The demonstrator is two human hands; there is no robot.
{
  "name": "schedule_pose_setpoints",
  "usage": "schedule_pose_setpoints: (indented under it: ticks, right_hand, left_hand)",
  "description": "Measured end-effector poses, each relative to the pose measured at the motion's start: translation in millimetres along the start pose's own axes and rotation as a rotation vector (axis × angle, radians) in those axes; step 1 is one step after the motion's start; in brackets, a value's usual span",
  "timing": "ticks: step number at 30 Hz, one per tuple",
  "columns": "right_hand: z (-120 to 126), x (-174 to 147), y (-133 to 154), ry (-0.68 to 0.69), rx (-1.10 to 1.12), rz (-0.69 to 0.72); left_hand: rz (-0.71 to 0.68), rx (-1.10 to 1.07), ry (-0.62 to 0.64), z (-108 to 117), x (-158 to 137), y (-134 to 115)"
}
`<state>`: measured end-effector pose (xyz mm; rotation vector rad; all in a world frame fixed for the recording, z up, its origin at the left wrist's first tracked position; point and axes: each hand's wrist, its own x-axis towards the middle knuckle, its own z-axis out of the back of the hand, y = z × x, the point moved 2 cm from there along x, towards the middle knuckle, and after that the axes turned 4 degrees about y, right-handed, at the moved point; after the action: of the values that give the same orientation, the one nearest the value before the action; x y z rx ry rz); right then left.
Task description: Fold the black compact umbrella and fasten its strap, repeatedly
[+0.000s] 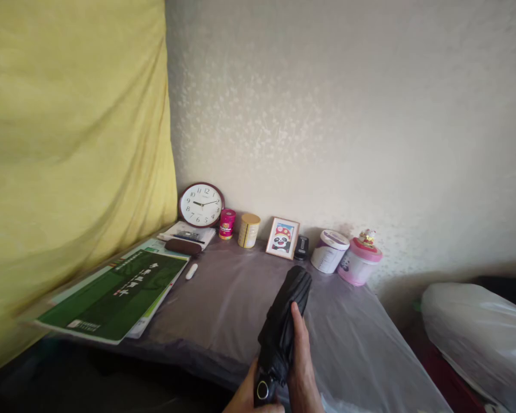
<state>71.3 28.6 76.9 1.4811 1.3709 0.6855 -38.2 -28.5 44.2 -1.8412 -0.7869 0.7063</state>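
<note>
A folded black umbrella (284, 321) is held up in front of me, tilted with its top away to the right. My left hand (247, 393) is closed around its handle, just below a round button with a pale ring. Along the right side of the folded canopy lies my right hand (303, 361), its thumb pressed on the black fabric and its other fingers hidden behind. Beyond the umbrella top stand a framed panda picture (282, 238) and a small black object (301, 248).
A grey-covered table (223, 298) stands against the wall. On its left lie green books (124, 292), a brown case (183, 246) and a white stick-like item (191, 271). A clock (202, 205), a pink can (227, 223), a yellow-lidded can (249, 231) and two tubs (329, 252) line the back.
</note>
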Motion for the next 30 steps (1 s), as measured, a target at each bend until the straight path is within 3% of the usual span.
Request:
schedule_pose_setpoints:
  ticks: [3,6,8,11,14,16,19,21,24,27,30]
  right_hand:
    - [2,-1,0,0.034,0.059,-0.064]
    - [0,-1,3,0.039,-0.002,-0.021]
    - [-3,-2,5,0.03,-0.067,0.029]
    - [-5,-2,3,0.027,-0.094,0.072]
    - [-4,-3,1,0.022,-0.058,0.054]
    - [-2,-6,1,-0.013,-0.044,0.021]
    - [-1,-8,4,-0.022,-0.067,0.01]
    - [-1,-7,4,0.003,-0.114,0.024]
    - [2,-1,-1,-0.024,-0.17,0.072]
    - [4,2,-5,-0.064,-0.178,0.101]
    - [4,-1,-5,-0.067,-0.154,0.075]
  left_hand:
    - [0.045,-0.112,0.003,-11,1,0]
    - [0.065,-0.079,-0.066,-10,9,18]
    - [0.032,0.162,-0.204,-2,15,32]
    - [0.094,0.578,-0.379,11,17,43]
    - [0.052,0.586,-0.303,11,10,28]
    - [-0.042,0.372,-0.153,4,3,9]
    - [0.052,0.125,-0.034,-4,-3,-6]
    - [0.061,0.161,-0.061,-5,-2,-2]
    - [-0.034,0.446,-0.2,0,4,15]
    - [-0.023,0.689,-0.329,7,7,27]
    - [-0.121,0.585,-0.253,9,4,18]
